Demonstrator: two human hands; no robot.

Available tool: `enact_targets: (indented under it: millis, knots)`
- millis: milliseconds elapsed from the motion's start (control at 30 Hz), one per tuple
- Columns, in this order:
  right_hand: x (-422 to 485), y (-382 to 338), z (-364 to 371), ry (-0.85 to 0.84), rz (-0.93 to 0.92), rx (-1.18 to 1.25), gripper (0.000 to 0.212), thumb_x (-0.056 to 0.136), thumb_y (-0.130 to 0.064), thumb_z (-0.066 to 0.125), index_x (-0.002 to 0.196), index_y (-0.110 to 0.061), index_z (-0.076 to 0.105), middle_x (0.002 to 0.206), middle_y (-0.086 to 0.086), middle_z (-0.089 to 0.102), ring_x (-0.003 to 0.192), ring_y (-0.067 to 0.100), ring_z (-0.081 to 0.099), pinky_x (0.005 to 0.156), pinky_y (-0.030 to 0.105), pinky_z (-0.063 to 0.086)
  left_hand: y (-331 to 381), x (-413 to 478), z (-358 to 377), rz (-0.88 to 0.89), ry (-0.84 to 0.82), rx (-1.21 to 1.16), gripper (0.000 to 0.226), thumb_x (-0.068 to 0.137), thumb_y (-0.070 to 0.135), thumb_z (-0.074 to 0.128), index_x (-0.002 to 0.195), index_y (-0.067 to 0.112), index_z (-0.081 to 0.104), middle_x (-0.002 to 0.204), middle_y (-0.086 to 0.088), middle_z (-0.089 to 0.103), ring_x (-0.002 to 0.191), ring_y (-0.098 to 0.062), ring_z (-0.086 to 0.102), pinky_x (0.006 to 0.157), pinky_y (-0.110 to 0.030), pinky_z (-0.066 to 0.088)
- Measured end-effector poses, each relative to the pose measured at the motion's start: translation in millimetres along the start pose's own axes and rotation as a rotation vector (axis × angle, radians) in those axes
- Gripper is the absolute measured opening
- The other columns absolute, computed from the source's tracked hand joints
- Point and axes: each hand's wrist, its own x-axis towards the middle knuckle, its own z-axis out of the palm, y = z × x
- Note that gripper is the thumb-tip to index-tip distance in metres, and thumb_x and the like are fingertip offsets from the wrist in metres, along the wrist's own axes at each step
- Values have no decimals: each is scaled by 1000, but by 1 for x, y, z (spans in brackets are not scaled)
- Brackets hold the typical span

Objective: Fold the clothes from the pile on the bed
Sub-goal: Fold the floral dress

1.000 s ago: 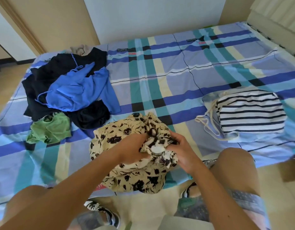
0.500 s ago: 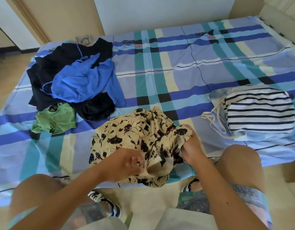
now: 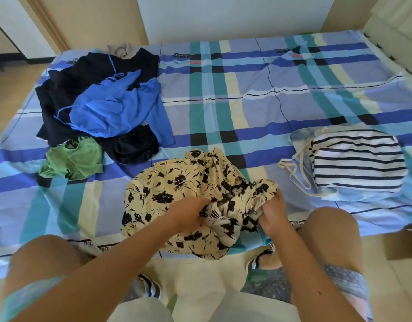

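A cream garment with black flower print [image 3: 177,189] lies crumpled at the near edge of the bed [image 3: 223,94], partly hanging over it. My left hand [image 3: 188,212] grips a bunch of its fabric near the middle. My right hand [image 3: 273,211] grips its right edge, fingers buried in the cloth. The unfolded pile sits at the far left: a blue top [image 3: 116,112] over black clothes [image 3: 84,77], with a green garment [image 3: 74,161] at its near side.
A folded striped top [image 3: 358,161] rests on pale folded clothes with cream straps at the right of the bed. My bare knees press against the bed's near edge. A wall runs behind the bed and a cabinet stands at the far right.
My hands have shifted their hold on the flower-print garment: the left moved up toward the middle of the cloth, and the right stays at the right edge. The fabric has spread slightly.
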Motion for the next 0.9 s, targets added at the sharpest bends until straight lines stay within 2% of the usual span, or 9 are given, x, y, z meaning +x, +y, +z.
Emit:
enact_targets:
  millis: [167, 300, 367, 433, 533, 633, 700, 800, 900]
  knots:
    - [8, 3, 1, 158, 2, -35, 23, 99, -5, 49, 99, -25, 61, 103, 12, 69, 90, 27, 66, 85, 43, 54, -20, -23, -25, -29, 273, -480, 15, 101, 14, 53, 103, 14, 67, 70, 3, 61, 49, -1, 47, 53, -20, 40]
    - [17, 6, -2, 247, 24, -40, 26, 97, -7, 45, 106, -27, 59, 105, 12, 69, 93, 30, 66, 86, 46, 55, -29, -47, -52, -223, 659, -801, 27, 98, 3, 43, 87, 18, 63, 77, -1, 58, 66, -11, 50, 63, -29, 41]
    - [21, 8, -2, 262, 37, -40, 23, 97, -9, 48, 108, -27, 57, 106, 14, 68, 92, 30, 66, 88, 49, 56, -33, -56, -61, -372, 860, -1069, 25, 98, 7, 42, 94, 25, 60, 92, 0, 57, 79, -14, 54, 73, -33, 45]
    - [21, 6, -2, 283, 55, -21, 25, 97, -8, 51, 117, -22, 55, 100, 11, 66, 84, 26, 64, 80, 44, 56, -41, -65, -64, -420, 919, -1250, 18, 95, 11, 44, 99, 22, 57, 91, 0, 54, 75, -15, 52, 66, -30, 44]
    - [22, 7, -1, 293, 54, -35, 37, 95, -2, 49, 123, -26, 51, 97, 11, 64, 76, 25, 60, 65, 37, 51, -55, -72, -54, -320, 773, -1034, 27, 88, 20, 50, 61, 19, 48, 59, 0, 41, 56, -17, 38, 53, -31, 32]
    - [16, 6, -1, 240, -24, -311, 45, 95, -4, 49, 133, -27, 44, 110, 8, 62, 68, 16, 56, 53, 30, 45, -67, -71, -42, -324, 408, -705, 38, 95, 32, 61, 67, 6, 64, 56, -1, 61, 54, -14, 54, 56, -25, 43]
    - [11, 9, 0, 129, -132, -520, 57, 94, -7, 58, 143, -26, 36, 126, 4, 55, 78, 9, 58, 59, 24, 47, -67, -64, -32, -296, 259, -427, 28, 93, 30, 66, 71, 12, 62, 60, 2, 67, 58, -13, 66, 54, -18, 45]
    - [8, 14, 8, 31, -298, -812, 72, 88, -11, 59, 149, -33, 30, 148, -1, 41, 122, 21, 51, 100, 44, 47, -53, -45, -32, -170, 418, -21, 19, 88, 36, 67, 94, 23, 55, 97, 7, 64, 94, -16, 60, 77, -30, 48]
    - [5, 15, 15, -182, -255, -622, 73, 88, -20, 52, 150, -47, 25, 157, -12, 33, 121, 16, 44, 103, 45, 40, -37, -14, -39, 71, 491, 82, 40, 92, 33, 61, 130, 25, 51, 141, 3, 48, 134, -18, 39, 113, -42, 37]
